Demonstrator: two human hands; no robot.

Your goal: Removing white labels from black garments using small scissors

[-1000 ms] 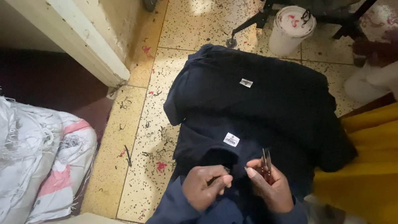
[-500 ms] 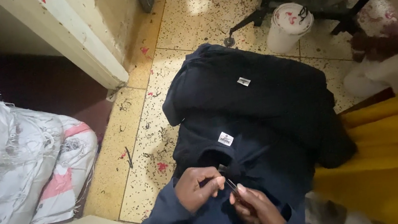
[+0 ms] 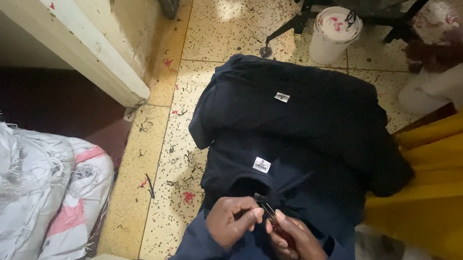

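The left hand (image 3: 232, 220) pinches a fold of the navy garment (image 3: 295, 190) at its collar, fingers closed on the cloth just below the white label (image 3: 262, 165). The right hand (image 3: 294, 244) is closed around a small red-handled snipper (image 3: 275, 224), its tip touching the pinched fabric. The garment lies across the lap, its far edge against the folded pile (image 3: 293, 105) on the speckled floor (image 3: 219, 25). To trim cleanly, the cloth wants to be kept taut and only the loose thread nipped, blade angled away from the weave. A white bucket (image 3: 333, 34) stands beyond; sacks (image 3: 20, 185) lie at left.
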